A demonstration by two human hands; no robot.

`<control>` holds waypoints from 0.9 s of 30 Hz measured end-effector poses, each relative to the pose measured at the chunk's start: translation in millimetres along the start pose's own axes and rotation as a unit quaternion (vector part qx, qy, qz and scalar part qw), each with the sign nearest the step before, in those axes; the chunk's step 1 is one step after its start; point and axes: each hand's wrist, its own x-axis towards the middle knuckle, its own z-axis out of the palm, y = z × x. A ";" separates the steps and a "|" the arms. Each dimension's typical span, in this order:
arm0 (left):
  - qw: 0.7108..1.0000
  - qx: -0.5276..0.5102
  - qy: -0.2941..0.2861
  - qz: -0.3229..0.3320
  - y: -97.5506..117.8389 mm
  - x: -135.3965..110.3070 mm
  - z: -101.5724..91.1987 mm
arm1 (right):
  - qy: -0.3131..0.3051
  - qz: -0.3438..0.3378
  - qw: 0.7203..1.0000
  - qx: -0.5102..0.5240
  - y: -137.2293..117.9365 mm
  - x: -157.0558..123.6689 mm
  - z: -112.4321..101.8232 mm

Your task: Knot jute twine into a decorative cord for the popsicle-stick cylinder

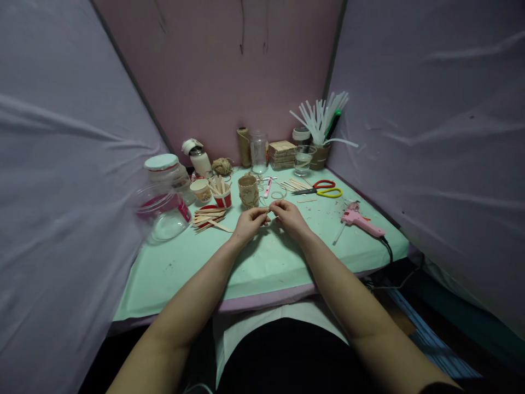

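Observation:
My left hand and my right hand meet above the table, fingertips pinched close together. Between them runs a thin piece of twine, which loops up behind the fingers; its exact shape at the fingertips is too small to make out. Just beyond my left hand stands a beige cup with twine wound around it. More loose twine curls on the green tabletop behind my right hand, near a pink-and-white cutter.
Scissors with red and yellow handles lie right of centre, and a pink glue gun farther right. Wooden sticks, a paper cup of sticks and clear jars occupy the left. White glue sticks stand at the back right.

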 end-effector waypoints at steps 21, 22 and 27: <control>0.983 -0.102 -0.093 -0.121 0.1 -3.4 0.8 | 0.081 -0.012 0.995 0.052 -0.4 5.3 -2.2; 0.984 -0.098 -0.090 -0.116 1.3 -3.9 1.1 | 0.078 -0.013 0.996 0.049 -0.7 5.0 -2.1; 0.989 -0.115 -0.032 -0.091 8.3 -4.0 2.8 | 0.062 -0.034 0.997 0.033 -0.5 4.5 -1.0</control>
